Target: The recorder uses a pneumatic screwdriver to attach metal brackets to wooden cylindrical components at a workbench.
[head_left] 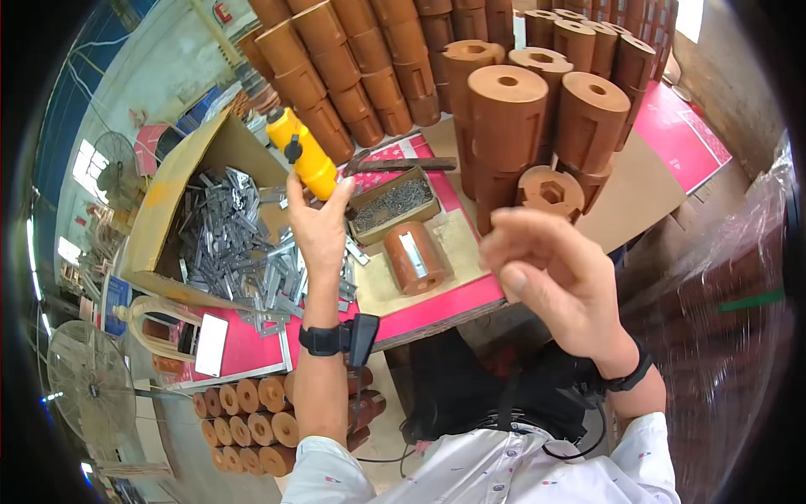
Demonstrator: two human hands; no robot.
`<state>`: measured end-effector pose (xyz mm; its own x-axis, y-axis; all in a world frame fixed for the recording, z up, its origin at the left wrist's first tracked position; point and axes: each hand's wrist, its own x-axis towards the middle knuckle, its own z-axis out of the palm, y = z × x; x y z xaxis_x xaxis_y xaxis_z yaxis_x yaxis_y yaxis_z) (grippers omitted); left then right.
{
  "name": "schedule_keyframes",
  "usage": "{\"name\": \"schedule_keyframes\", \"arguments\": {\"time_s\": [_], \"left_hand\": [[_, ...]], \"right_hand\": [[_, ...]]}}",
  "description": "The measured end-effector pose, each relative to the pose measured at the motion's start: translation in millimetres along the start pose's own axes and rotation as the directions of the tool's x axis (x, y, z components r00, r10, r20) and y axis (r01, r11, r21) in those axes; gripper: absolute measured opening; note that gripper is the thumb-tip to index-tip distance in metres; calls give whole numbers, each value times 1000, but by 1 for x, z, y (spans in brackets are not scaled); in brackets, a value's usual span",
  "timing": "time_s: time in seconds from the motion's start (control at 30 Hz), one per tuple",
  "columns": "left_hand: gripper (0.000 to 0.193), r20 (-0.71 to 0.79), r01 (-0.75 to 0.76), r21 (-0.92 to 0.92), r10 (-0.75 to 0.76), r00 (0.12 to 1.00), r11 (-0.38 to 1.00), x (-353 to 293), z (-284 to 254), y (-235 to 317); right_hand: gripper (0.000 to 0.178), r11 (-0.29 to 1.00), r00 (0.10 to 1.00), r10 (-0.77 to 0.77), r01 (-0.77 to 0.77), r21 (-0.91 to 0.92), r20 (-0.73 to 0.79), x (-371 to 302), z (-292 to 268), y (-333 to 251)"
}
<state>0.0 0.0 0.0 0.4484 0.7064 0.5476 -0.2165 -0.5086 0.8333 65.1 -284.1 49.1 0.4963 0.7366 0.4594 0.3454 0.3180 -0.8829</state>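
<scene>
My left hand (319, 231) is raised above the table, its thumb and fingers around the lower end of a yellow cylindrical power tool (306, 160) with a black switch; its working tip is out of sight. To the right, my right hand (562, 286) is in the air with nothing in it, fingers curved and thumb apart, slightly blurred. Between the hands, a brown wooden cylinder (416, 256) lies on its side on a piece of cardboard (378, 290). A shiny metal strip (412, 254) rests along its top. Just behind is a small box of screws (393, 206).
A large cardboard box (155, 252) at the left spills metal strips (227, 227) onto the pink-covered table. A hammer (403, 165) lies behind the screws. Brown cylinders (508, 109) stand stacked at the back and right. A white phone (211, 344) leans near the front left edge.
</scene>
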Motion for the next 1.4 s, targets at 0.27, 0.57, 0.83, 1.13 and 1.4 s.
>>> {"name": "schedule_keyframes", "arguments": {"time_s": [0.27, 0.57, 0.83, 1.13, 1.4], "left_hand": [[69, 152, -3, -118, 21, 988, 993, -44, 24, 26], [75, 304, -233, -130, 262, 916, 964, -80, 30, 53], [85, 655, -226, 405, -109, 747, 886, -51, -8, -13], [77, 745, -507, 619, -245, 621, 600, -57, 36, -25], [61, 815, -631, 555, -202, 543, 542, -51, 38, -27]], "right_hand": [[73, 984, 992, -118, 110, -143, -47, 74, 55, 28], [52, 988, 967, 128, -143, -54, -220, 85, 76, 17], [59, 972, 958, 185, -212, -103, -220, 71, 54, 31], [57, 989, 989, 115, -105, 108, -90, 64, 41, 63], [50, 997, 996, 79, -78, 17, -39, 55, 30, 69]]}}
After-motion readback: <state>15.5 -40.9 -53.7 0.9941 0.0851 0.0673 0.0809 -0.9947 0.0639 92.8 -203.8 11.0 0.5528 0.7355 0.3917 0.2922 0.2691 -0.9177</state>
